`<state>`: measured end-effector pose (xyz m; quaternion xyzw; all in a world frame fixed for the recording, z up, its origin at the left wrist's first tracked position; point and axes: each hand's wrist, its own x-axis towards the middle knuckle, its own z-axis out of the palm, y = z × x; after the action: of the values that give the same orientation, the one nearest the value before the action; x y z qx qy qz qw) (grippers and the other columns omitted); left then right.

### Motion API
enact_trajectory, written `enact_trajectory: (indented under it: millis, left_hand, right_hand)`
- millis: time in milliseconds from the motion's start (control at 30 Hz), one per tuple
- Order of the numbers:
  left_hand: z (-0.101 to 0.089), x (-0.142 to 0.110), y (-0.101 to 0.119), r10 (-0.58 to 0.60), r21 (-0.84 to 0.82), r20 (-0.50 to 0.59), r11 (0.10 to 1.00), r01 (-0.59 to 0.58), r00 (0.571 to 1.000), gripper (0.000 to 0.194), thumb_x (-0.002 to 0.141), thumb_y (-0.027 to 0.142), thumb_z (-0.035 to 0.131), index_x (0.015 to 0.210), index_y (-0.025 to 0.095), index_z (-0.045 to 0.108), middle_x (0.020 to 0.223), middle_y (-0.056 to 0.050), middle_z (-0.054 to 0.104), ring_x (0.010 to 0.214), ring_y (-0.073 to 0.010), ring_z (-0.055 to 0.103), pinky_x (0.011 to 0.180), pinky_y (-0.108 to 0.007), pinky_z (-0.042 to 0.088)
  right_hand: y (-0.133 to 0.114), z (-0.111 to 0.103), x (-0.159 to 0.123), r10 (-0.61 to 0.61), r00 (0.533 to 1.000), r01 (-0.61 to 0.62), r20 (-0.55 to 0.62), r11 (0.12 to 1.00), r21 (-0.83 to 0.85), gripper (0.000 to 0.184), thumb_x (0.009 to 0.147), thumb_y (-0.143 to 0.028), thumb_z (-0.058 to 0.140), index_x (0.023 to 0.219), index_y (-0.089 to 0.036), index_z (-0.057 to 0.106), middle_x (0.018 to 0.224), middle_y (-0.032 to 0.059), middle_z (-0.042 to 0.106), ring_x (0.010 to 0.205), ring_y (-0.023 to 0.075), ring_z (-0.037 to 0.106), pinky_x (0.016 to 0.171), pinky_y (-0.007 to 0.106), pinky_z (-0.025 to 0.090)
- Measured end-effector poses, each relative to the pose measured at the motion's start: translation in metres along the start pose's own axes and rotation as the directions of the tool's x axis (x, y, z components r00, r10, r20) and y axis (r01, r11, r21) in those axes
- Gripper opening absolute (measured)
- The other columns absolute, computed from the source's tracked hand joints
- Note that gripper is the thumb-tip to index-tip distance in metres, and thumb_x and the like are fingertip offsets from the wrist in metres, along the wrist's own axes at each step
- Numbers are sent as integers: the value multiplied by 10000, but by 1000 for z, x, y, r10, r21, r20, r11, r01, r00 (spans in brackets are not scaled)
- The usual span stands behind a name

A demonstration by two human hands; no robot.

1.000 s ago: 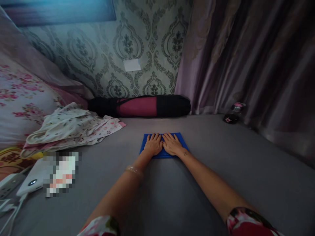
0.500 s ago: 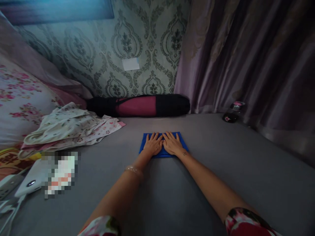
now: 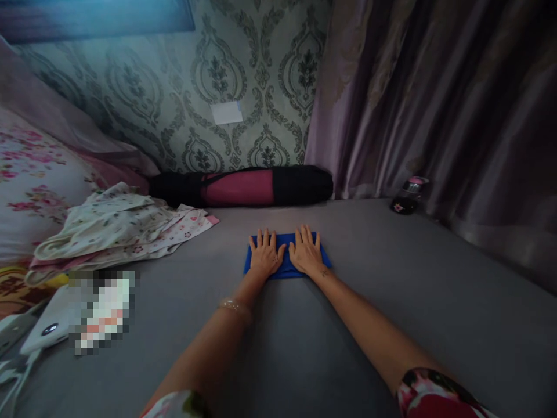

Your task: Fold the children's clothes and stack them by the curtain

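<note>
Both the left hand [image 3: 266,255] and the right hand [image 3: 306,252] lie palm down, fingers outstretched and parted, gripping nothing, on a folded blue cloth [image 3: 287,266]. The cloth rests flat near the middle of a broad grey surface [image 3: 369,313]. Along the far edge, a black and pink roll [image 3: 237,187] lies before patterned wallpaper [image 3: 261,75] bearing a white plate [image 3: 226,112]. Purplish curtains [image 3: 361,116] hang on the right, a pink-topped bottle [image 3: 408,195] just beside them. Rumpled printed fabric [image 3: 117,226], a flowered pillow [image 3: 35,174] and a white device [image 3: 50,328] with a cable occupy the left side.
</note>
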<state>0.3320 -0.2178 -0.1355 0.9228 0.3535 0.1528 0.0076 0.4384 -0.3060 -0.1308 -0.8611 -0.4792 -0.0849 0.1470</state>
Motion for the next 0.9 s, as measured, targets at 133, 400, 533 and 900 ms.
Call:
enact_trajectory:
  millis: [133, 400, 533, 900]
  left_hand:
    - [1, 2, 0, -11, -28, 132, 1000, 15, 991, 648, 934, 514, 261, 1439, 119, 356, 1481, -183, 362, 1384, -374, 262, 1091, -608, 175]
    - [0, 7, -2, -10, -33, 174, 999, 16, 985, 670, 927, 534, 248, 1455, 128, 321, 1506, -171, 320, 1400, -363, 230, 1098, -607, 157]
    - [-11, 7, -12, -58, -77, 217, 994, 76, 975, 706, 927, 556, 217, 1465, 105, 285, 1530, -176, 260, 1418, -328, 209, 1116, -573, 149]
    - [1, -12, -50, -92, -129, 209, 984, 121, 973, 709, 922, 582, 215, 1474, 140, 270, 1549, -126, 224, 1431, -280, 194, 1142, -509, 147]
  right_hand:
    - [1, 3, 3, 39, 991, -42, 129, 999, 17, 619, 919, -339, 272, 1431, 3, 333, 1501, 171, 324, 1401, 274, 213, 1134, 474, 99]
    - [2, 2, 8, 44, 983, -51, 181, 998, 31, 635, 920, -350, 256, 1449, 0, 294, 1519, 160, 288, 1418, 276, 165, 1138, 497, 84]
    - [14, -10, 14, 36, 952, -67, 304, 994, 92, 640, 943, -392, 197, 1469, -34, 262, 1545, 140, 227, 1429, 270, 143, 1139, 498, 103]
    - [45, -9, -4, 13, 974, -24, 227, 999, 48, 655, 949, -422, 172, 1472, -35, 250, 1536, 135, 256, 1412, 252, 201, 1141, 451, 151]
